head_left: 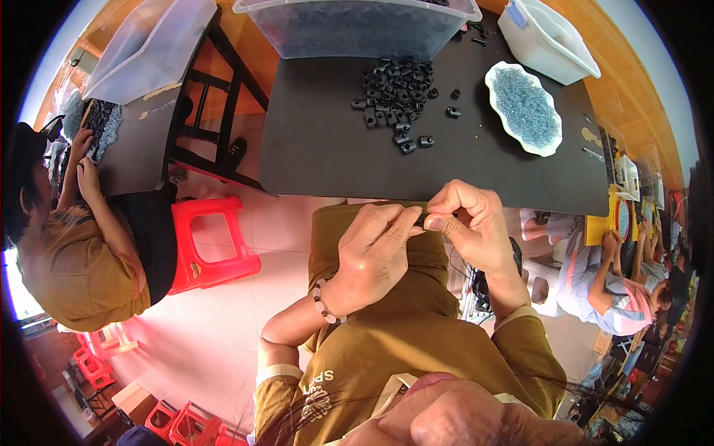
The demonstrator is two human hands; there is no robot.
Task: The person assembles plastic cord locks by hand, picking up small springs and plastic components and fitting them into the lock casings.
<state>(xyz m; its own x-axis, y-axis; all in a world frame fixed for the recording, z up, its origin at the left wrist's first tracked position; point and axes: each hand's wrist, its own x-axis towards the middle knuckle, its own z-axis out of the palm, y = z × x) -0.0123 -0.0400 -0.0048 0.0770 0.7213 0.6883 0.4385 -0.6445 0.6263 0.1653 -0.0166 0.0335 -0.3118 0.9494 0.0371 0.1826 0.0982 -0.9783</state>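
both of my hands meet just below the middle of the frame, over my lap in its olive-brown cloth. my left hand (375,253) comes up from the lower centre with a bead bracelet (324,305) on the wrist, and its thumb and forefinger pinch toward the right. my right hand (472,227) curls in from the right side, fingertips touching those of the left. between them sits a small black piece (421,220); only a dark sliver of it shows, so i cannot tell its shape, but it looks matte black like the ones on the table. both hands are closed on it, pressed together at the fingertips.

above my hands, across the upper middle of the frame, lies a black table (312,141). near its top centre is a loose pile of small black parts (398,89), stubby and blocky, some with a hole through them, with a few strays just to the right and below. to the right of the pile is a white scalloped dish (492,78) filled with tiny blue-grey beads (524,108). at the top edge stands a clear plastic bin (357,30), and a white tub (547,44) sits at the upper right.

at the left of the frame a person in a brown shirt (74,260) sits by a red stool (212,241). at the right edge another person (606,290) sits bent over.
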